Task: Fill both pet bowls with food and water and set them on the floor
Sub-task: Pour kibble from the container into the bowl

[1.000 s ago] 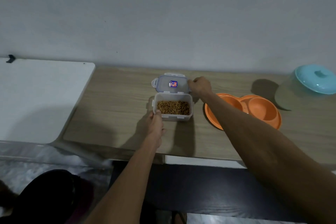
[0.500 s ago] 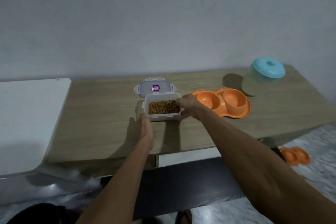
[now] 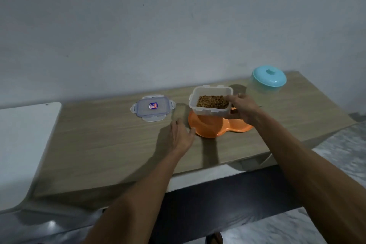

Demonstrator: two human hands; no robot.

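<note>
A long, light wood-grain desk (image 3: 103, 144) runs along a plain grey-white painted wall (image 3: 158, 25). Butted against the desk's left end is a white, round-cornered tabletop (image 3: 21, 144). Below the desk's front edge lies a dark recess (image 3: 227, 210). A mottled grey floor (image 3: 340, 156) shows at the lower right, blurred.

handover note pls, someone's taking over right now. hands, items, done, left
Right hand: holds the open kibble container lifted over the orange double pet bowl.
Left hand: open, empty, by the bowl's left edge on the wooden table.
Lid: off, flat on the table, left of the bowl.
Teal-lidded container: far right, untouched.
Done: container opened.
Left: pour food, add water, set bowls on the floor.
</note>
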